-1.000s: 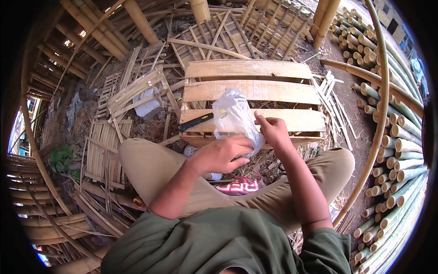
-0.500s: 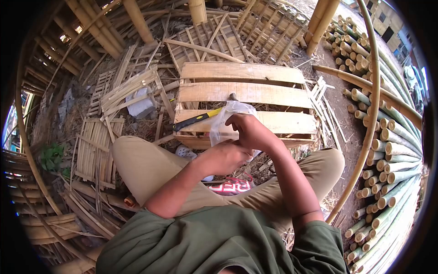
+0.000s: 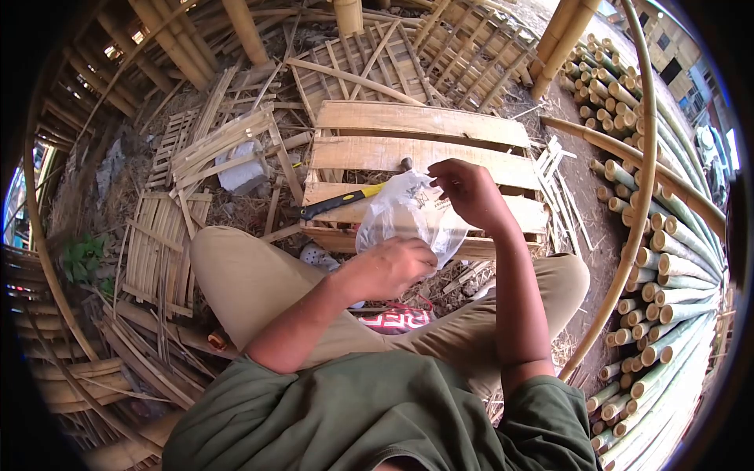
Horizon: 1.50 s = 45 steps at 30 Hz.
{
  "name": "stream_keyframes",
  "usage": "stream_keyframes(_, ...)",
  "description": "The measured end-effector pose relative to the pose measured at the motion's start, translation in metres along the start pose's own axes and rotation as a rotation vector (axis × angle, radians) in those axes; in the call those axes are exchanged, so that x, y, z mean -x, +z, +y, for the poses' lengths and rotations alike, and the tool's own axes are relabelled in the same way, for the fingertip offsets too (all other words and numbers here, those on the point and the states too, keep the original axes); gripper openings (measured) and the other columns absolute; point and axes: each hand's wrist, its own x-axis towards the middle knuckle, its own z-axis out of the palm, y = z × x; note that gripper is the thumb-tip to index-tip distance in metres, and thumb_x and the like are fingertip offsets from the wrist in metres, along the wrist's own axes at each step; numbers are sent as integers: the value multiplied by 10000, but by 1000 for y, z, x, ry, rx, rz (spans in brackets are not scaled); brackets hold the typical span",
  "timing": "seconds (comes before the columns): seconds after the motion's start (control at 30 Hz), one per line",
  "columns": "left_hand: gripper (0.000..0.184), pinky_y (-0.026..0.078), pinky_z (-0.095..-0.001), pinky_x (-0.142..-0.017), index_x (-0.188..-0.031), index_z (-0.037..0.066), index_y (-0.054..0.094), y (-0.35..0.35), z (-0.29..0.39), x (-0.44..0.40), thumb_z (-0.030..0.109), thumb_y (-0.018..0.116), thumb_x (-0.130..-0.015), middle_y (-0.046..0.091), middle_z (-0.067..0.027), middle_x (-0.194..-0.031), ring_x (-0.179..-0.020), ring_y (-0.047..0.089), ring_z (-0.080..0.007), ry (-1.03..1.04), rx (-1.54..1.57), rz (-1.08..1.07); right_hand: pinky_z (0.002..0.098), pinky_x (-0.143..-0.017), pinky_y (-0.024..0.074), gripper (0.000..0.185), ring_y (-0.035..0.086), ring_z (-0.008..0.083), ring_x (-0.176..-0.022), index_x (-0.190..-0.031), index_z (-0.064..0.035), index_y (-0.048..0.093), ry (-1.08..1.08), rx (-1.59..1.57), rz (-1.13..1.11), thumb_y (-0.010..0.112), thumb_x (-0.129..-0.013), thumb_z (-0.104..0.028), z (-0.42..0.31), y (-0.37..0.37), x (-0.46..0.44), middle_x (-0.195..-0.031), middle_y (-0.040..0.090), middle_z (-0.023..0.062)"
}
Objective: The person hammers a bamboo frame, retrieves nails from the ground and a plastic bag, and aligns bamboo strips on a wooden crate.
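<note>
A thin, whitish plastic bag (image 3: 412,212) with some print hangs over the near edge of a slatted wooden crate (image 3: 424,118). My left hand (image 3: 389,267) is closed on the lower part of the bag. Above the bag's upper right side is my right hand (image 3: 465,188), its fingers curled near the plastic; whether they touch it is unclear. On the slats lies a tool with a black and yellow handle (image 3: 338,202), partly covered by the bag. A dark metal end (image 3: 407,163) shows just beyond the bag.
Stacked bamboo poles (image 3: 675,282) fill the right side, behind a curved pole (image 3: 646,157). At the left are slatted panels (image 3: 161,251) and a grey block (image 3: 242,169). Bamboo lattices (image 3: 361,63) lie beyond the crate. A red printed item (image 3: 397,318) lies between my legs.
The bag has spread wider since half a second ago. My right hand has moved up and right, away from my left hand, which keeps its hold. The tool's yellow part and metal end became uncovered.
</note>
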Motion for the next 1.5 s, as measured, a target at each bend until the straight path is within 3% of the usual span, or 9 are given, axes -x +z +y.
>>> stream_keyframes(0.2,226,445,-392,-984,-1017,8,681,-9,1,-1,48,652,-796,647,-82,-1092,-1102,576,-262,3,49,5,467,-1134,342,1186,323,403,-1394,-1465,-49,323,-25,494,-117,935,-519,-420,9,-15,33,-1511,291,253)
stream_keyframes(0.33,206,450,-399,-976,-1007,2,680,-11,-1,1,47,656,-807,643,-88,-1089,-1110,574,-266,-12,75,27,431,-1138,359,1397,337,401,-1392,-1524,-73,162,33,441,-227,968,-410,-320,27,2,36,-1556,191,239)
stream_keyframes(0.47,176,470,-395,-949,-985,-11,680,-13,-4,1,26,665,-813,642,-99,-1085,-1100,582,-282,-22,100,60,447,-999,468,1249,514,452,-1203,-1529,-66,99,-72,395,-164,892,-571,-180,62,19,27,-1355,454,321)
stream_keyframes(0.5,176,470,-395,-949,-985,-11,680,-14,-5,0,26,665,-813,642,-99,-1085,-1100,582,-282,-20,104,54,454,-865,504,809,602,438,-1025,-1387,-19,414,-80,328,-51,798,-681,-107,65,24,27,-1078,624,287)
stream_keyframes(0.53,171,476,-395,-942,-973,-13,683,-15,-4,-1,18,671,-805,642,-103,-1092,-1096,587,-287,-31,130,78,454,-865,504,809,602,438,-1025,-1387,-19,414,-71,326,-49,798,-681,-107,71,26,23,-1078,624,287)
stream_keyframes(0.63,158,482,-396,-935,-952,-12,687,-15,-4,0,8,679,-795,643,-111,-1105,-1090,593,-295,-31,150,101,418,-617,459,196,580,362,-638,-805,42,589,-48,301,12,699,-810,-119,73,28,22,-712,599,217)
stream_keyframes(0.77,156,485,-401,-929,-932,2,694,-25,6,-2,-3,693,-776,647,-114,-1118,-1083,598,-308,0,152,113,322,-735,529,223,642,137,-815,-1080,55,594,153,-38,-219,597,-946,-123,71,19,31,-882,687,105)
stream_keyframes(0.93,214,486,-402,-921,-937,18,699,-33,21,-1,-20,703,-726,647,-113,-1117,-1082,599,-314,71,288,48,307,-861,534,235,640,137,-910,-1144,56,587,221,-385,-510,583,-958,-87,65,1,54,-1011,685,92)
stream_keyframes(1.5,248,513,-431,-876,-992,58,721,96,-34,13,78,661,-752,656,-110,-1097,-1032,624,-321,-295,-5,-615,417,-942,482,547,615,363,-1109,-1237,29,566,349,209,-453,720,-806,-269,207,122,96,-1158,640,268)
